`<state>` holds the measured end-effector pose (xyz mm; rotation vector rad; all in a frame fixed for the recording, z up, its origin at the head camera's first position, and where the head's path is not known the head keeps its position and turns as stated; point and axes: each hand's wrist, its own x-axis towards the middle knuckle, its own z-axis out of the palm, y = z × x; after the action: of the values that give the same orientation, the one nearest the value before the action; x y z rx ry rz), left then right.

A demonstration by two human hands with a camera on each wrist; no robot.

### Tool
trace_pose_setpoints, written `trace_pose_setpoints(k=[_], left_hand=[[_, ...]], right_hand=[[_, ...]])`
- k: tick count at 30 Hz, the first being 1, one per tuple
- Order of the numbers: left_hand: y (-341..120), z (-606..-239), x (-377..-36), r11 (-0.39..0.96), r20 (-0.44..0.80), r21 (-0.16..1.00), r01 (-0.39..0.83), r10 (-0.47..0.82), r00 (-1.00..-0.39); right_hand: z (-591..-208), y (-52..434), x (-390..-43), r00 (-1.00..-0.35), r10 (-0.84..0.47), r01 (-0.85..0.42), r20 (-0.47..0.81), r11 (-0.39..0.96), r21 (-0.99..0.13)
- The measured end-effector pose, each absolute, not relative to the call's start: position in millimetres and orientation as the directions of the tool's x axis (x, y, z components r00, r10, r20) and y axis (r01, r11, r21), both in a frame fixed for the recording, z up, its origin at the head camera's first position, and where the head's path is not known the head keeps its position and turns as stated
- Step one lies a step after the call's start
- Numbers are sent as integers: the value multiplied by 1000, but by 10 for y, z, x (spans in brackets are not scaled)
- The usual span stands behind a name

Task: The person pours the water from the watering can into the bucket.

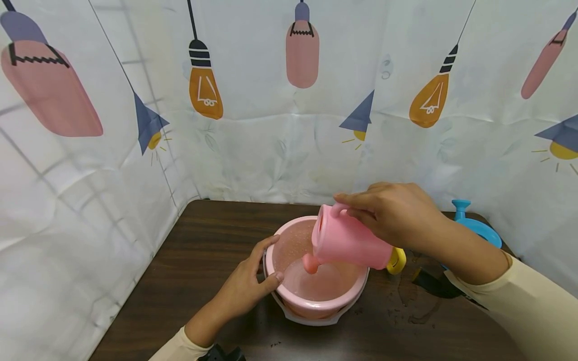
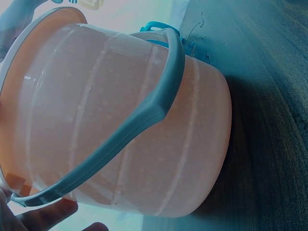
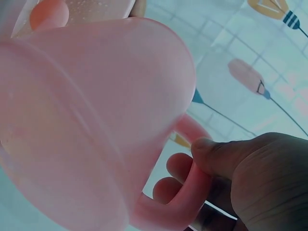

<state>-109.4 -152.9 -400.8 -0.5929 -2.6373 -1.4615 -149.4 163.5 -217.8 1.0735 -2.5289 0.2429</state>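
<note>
A pink bucket [image 1: 311, 305] stands on the table, and through its mouth some clear liquid shows inside. My left hand [image 1: 248, 281] grips the bucket's left rim, thumb over the edge and fingers along the outside. Down the bucket's side hangs its carrying handle [image 2: 110, 149]. Over the bucket's right part, my right hand [image 1: 393, 213] holds a pink toy watering can [image 1: 352, 243] by its loop handle [image 3: 192, 197]. The can is tipped on its side, with its round spout head [image 1: 310, 263] pointing down into the bucket. No stream of water shows.
A blue watering can [image 1: 483, 230] stands at the back right, partly behind the right forearm. Something yellow [image 1: 396, 260] shows beside the pink can's base. Wet marks [image 1: 422, 317] lie on the dark wooden table [image 1: 217, 235]. A printed curtain [image 1: 262, 150] surrounds it.
</note>
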Motion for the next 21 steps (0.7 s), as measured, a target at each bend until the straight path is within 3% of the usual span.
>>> trace_pose_setpoints(k=[21], left_hand=[[-1518,-3986,-1093,492,233,796,354,290,-928]], right_hand=[[-2187,1605,-1510,-623,-664,-729,413,685,1]])
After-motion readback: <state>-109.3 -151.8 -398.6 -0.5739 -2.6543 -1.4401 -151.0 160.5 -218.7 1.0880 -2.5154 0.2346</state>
